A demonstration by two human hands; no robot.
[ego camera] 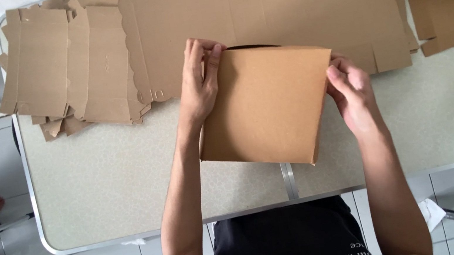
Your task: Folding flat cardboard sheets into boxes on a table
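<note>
Pale speckled bench (pixel 127 177) carries flat cardboard sheets (pixel 258 10) at its far side. Nearer, the folded brown box (pixel 268 104) lies between both hands: left hand (pixel 200 81) pinches its upper left corner, right hand (pixel 349 89) grips its right edge.

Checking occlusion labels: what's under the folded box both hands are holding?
Under the folded cardboard box: the speckled table, its metal centre seam emerging at the near edge, and the flat cardboard sheets at the far edge. Anything else beneath is covered.
</note>
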